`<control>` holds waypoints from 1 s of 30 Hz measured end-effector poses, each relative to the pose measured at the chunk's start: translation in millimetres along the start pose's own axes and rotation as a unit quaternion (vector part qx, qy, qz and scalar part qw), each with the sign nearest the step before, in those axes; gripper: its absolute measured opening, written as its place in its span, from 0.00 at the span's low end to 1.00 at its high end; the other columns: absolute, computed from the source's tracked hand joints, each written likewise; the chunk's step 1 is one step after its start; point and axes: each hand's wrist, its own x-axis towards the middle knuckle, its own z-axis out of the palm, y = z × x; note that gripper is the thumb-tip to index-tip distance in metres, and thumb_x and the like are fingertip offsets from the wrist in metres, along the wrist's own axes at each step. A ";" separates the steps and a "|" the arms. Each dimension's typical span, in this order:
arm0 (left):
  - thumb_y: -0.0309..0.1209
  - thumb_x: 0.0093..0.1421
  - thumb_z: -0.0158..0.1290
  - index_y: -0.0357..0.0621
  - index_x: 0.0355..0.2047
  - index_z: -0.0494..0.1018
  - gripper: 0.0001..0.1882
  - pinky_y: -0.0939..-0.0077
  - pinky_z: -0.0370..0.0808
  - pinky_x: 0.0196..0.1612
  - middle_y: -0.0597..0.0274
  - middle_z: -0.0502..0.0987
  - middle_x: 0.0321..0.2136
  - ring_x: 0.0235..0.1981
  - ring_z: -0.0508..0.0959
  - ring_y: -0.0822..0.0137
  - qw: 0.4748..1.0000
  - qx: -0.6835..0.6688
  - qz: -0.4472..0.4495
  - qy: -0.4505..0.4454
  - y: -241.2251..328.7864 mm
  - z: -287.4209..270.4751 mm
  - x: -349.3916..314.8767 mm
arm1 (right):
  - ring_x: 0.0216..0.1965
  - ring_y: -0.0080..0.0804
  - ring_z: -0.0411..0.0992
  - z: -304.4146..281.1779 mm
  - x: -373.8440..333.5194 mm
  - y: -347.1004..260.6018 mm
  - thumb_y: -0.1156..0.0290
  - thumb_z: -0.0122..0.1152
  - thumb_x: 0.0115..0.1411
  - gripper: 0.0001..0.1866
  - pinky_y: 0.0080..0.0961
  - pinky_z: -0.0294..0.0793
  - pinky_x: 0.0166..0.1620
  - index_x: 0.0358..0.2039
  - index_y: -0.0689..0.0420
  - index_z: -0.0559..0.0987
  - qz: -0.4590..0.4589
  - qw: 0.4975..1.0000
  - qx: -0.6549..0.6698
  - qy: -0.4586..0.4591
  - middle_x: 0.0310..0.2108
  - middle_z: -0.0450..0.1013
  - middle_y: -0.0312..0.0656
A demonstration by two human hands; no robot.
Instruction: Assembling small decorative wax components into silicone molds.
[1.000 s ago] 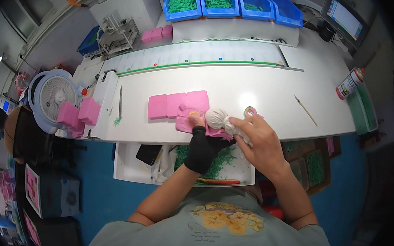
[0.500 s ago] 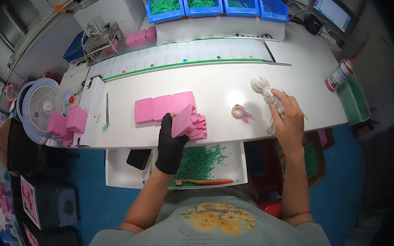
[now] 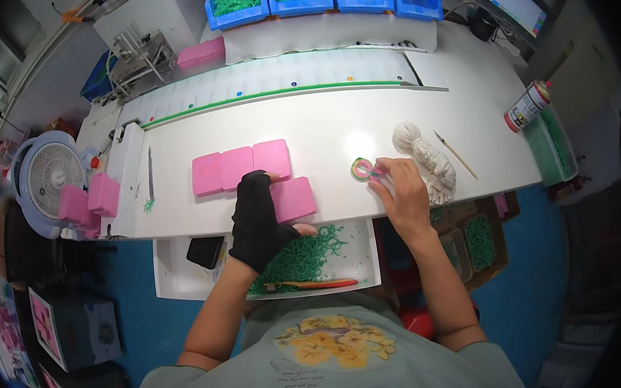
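My left hand, in a black fingerless glove, spreads its thumb and fingers around the left side of a pink foam-like block lying flat on the table. Its fingertips lie by the block's far edge and the thumb by the near edge. My right hand pinches the pink end of a small pair of snips with a yellow-green ring, which rests on the table. Right of that hand lies a tied bundle of white cord. Three more pink blocks sit in a row beyond my left hand.
A thin pointed stick lies right of the cord. Below the table edge, an open drawer holds green rubbery pieces, a phone and an orange-handled tool. Blue bins stand at the back, a spray can at right, a fan at left.
My right hand has let go of the white cord bundle and moved left to the snips. The pink block from my left hand now lies flat on the table, and that hand has spread.
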 end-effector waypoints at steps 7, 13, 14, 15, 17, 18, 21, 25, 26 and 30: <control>0.42 0.37 0.72 0.40 0.46 0.67 0.39 0.64 0.70 0.49 0.54 0.68 0.43 0.45 0.71 0.57 0.997 0.038 0.037 0.060 21.4 -17.8 -0.7 | 0.33 0.42 0.72 6.5 -1.1 10.2 0.79 0.64 0.51 0.11 0.34 0.73 0.37 0.36 0.61 0.75 -0.025 0.999 0.004 0.026 0.31 0.74 0.46; 0.26 0.57 0.60 0.40 0.48 0.68 0.20 0.79 0.73 0.41 0.64 0.73 0.38 0.37 0.74 0.74 0.936 -0.332 -0.114 -0.036 40.7 -18.1 7.6 | 0.30 0.39 0.76 2.3 7.9 -45.2 0.81 0.66 0.50 0.09 0.28 0.76 0.33 0.33 0.62 0.77 -0.073 0.988 0.121 0.059 0.31 0.77 0.46; 0.27 0.58 0.58 0.39 0.48 0.69 0.18 0.80 0.73 0.40 0.65 0.74 0.37 0.36 0.74 0.75 0.907 -0.384 -0.159 -0.066 44.6 -18.5 11.3 | 0.30 0.38 0.76 -0.4 8.1 -53.7 0.81 0.66 0.50 0.09 0.28 0.76 0.33 0.33 0.62 0.77 -0.095 0.984 0.139 0.055 0.31 0.77 0.46; 0.28 0.60 0.57 0.39 0.47 0.70 0.16 0.80 0.73 0.39 0.66 0.75 0.36 0.36 0.74 0.76 0.872 -0.434 -0.203 -0.096 47.2 -20.4 14.7 | 0.31 0.38 0.76 -2.7 8.6 -61.1 0.82 0.66 0.50 0.09 0.28 0.76 0.33 0.33 0.62 0.77 -0.117 0.979 0.157 0.051 0.31 0.77 0.45; 0.28 0.61 0.55 0.39 0.46 0.71 0.14 0.81 0.73 0.39 0.66 0.76 0.35 0.35 0.75 0.77 0.853 -0.465 -0.204 -0.119 41.9 -20.0 17.6 | 0.31 0.38 0.76 -5.0 10.0 -70.0 0.83 0.66 0.49 0.10 0.28 0.76 0.33 0.33 0.61 0.78 -0.126 0.977 0.166 0.041 0.31 0.77 0.45; 0.28 0.62 0.54 0.39 0.45 0.73 0.12 0.81 0.73 0.38 0.66 0.77 0.35 0.35 0.75 0.77 0.830 -0.499 -0.202 -0.144 39.9 -19.4 17.6 | 0.31 0.38 0.76 -5.7 10.4 -72.5 0.83 0.66 0.49 0.10 0.28 0.76 0.33 0.33 0.61 0.78 -0.129 0.975 0.178 0.036 0.31 0.77 0.45; 0.27 0.62 0.54 0.38 0.41 0.74 0.08 0.81 0.74 0.37 0.66 0.77 0.35 0.36 0.75 0.77 0.825 -0.509 -0.190 -0.156 35.9 -20.3 16.2 | 0.30 0.39 0.76 -6.9 9.1 -74.7 0.83 0.66 0.49 0.10 0.28 0.76 0.32 0.33 0.61 0.78 -0.125 0.973 0.194 0.024 0.31 0.77 0.45; 0.26 0.61 0.55 0.38 0.41 0.74 0.08 0.81 0.74 0.36 0.66 0.77 0.34 0.35 0.75 0.77 0.826 -0.521 -0.183 -0.115 38.7 -14.3 9.6 | 0.30 0.36 0.77 -4.4 3.9 -71.5 0.82 0.65 0.51 0.09 0.25 0.76 0.33 0.34 0.61 0.78 -0.065 0.974 0.216 -0.013 0.30 0.77 0.45; 0.26 0.61 0.55 0.38 0.40 0.75 0.08 0.82 0.75 0.36 0.66 0.77 0.34 0.35 0.75 0.77 0.828 -0.519 -0.188 -0.099 38.8 -12.3 8.0 | 0.30 0.36 0.77 -2.9 2.4 -70.0 0.82 0.65 0.51 0.09 0.25 0.76 0.33 0.34 0.61 0.78 -0.065 0.974 0.216 -0.013 0.30 0.77 0.45; 0.26 0.61 0.54 0.39 0.40 0.75 0.07 0.82 0.74 0.35 0.66 0.77 0.33 0.34 0.75 0.78 0.836 -0.511 -0.189 -0.060 40.8 -6.6 4.9 | 0.33 0.29 0.78 1.1 -2.7 -68.6 0.83 0.64 0.53 0.08 0.20 0.78 0.35 0.34 0.63 0.79 0.059 0.939 0.334 -0.053 0.30 0.77 0.43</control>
